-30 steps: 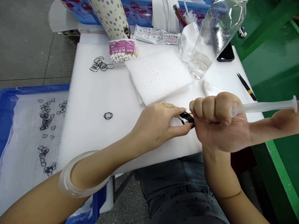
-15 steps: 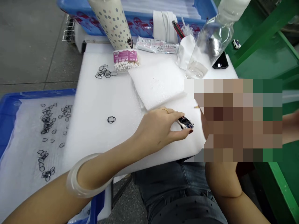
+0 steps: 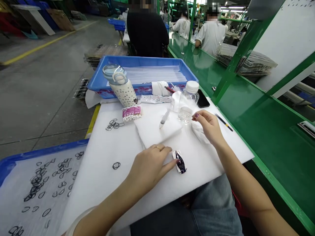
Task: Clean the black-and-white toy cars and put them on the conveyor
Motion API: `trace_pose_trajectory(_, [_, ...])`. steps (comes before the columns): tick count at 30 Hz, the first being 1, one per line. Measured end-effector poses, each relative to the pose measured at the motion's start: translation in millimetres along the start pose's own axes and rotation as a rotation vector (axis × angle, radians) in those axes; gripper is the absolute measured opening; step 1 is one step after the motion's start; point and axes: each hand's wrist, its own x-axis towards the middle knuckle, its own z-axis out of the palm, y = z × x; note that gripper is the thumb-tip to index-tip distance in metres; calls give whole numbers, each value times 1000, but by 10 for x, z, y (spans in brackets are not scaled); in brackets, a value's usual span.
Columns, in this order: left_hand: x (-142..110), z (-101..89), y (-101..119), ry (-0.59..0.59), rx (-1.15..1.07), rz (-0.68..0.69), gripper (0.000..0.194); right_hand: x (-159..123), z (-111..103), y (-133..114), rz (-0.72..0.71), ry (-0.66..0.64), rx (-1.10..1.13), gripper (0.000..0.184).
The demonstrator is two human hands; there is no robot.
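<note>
A small toy car (image 3: 180,163), white and dark, lies on the white foam sheet. My left hand (image 3: 149,167) is beside it, thumb tip at its left edge and the other fingers apart and curved above. To the right of the clear bottle (image 3: 185,108), my right hand (image 3: 208,126) is raised with thumb and fingertips pinched together. What sits between those fingertips, if anything, is too small to make out. A clear syringe-like tube (image 3: 164,118) rests on a folded white foam piece (image 3: 154,132). Black-and-yellow tweezers (image 3: 224,123) lie at the right edge.
Black rings (image 3: 114,124) lie by the cotton swab pack (image 3: 131,113), more (image 3: 116,165) nearer me. A blue tray (image 3: 7,155) of rings stands lower left. Behind are a tumbler (image 3: 120,87), a phone (image 3: 203,98) and a blue bin (image 3: 145,85). Green bench at right; people further off.
The view has tilted up. The toy car, between my left thumb and finger before, now lies flat with the thumb at its edge. My right hand has moved to beside the bottle.
</note>
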Motion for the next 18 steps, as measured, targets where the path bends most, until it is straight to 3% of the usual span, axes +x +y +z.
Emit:
trace_pose_trajectory(3, [9, -74, -75, 2, 7, -119, 37, 60, -282, 162, 88, 24, -165, 27])
trace_pose_trajectory(7, [41, -149, -141, 52, 21, -198, 42, 117, -397, 315, 94, 44, -263, 24])
trace_pose_trajectory(14, [41, -198, -175, 98, 41, -237, 40, 6, -254, 513, 18, 17, -434, 23])
trace_pose_trajectory(18, [76, -152, -231, 263, 158, -243, 26, -26, -148, 555, -6, -12, -598, 20])
